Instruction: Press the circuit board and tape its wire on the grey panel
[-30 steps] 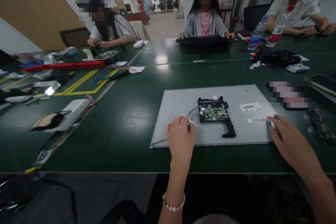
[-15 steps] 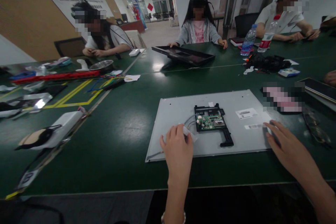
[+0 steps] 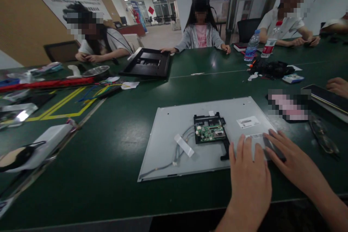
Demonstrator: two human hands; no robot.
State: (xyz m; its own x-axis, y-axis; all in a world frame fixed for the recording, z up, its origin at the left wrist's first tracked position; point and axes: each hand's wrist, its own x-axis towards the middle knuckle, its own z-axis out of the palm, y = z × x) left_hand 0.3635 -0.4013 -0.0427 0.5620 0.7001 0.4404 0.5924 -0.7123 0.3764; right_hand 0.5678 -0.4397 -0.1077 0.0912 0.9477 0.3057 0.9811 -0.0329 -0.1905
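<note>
A flat grey panel (image 3: 165, 130), like the back of a display screen, lies on the table before me. On it sits a green circuit board (image 3: 210, 133) in a black bracket (image 3: 226, 145). Grey cables (image 3: 176, 154) run from the board toward the panel's near left corner, under a strip of white tape (image 3: 184, 145). My left hand (image 3: 251, 170) is over the panel's near right part, fingers stretched out beside the bracket's foot. My right hand (image 3: 293, 159) lies at the right edge, fingers extended; a dark patch below them is unclear. A white label (image 3: 248, 122) is beyond.
Eyeglasses (image 3: 323, 136) and a pink-and-black item (image 3: 288, 107) lie to the right. Bottles (image 3: 252, 46), a black frame (image 3: 148, 63) under a co-worker's hand (image 3: 168, 49), and a white power strip (image 3: 50, 141) are also on the table.
My left hand has left the cables and moved right, close to my right hand. The white tape now shows. Across the table, the black frame has moved left and lies flatter.
</note>
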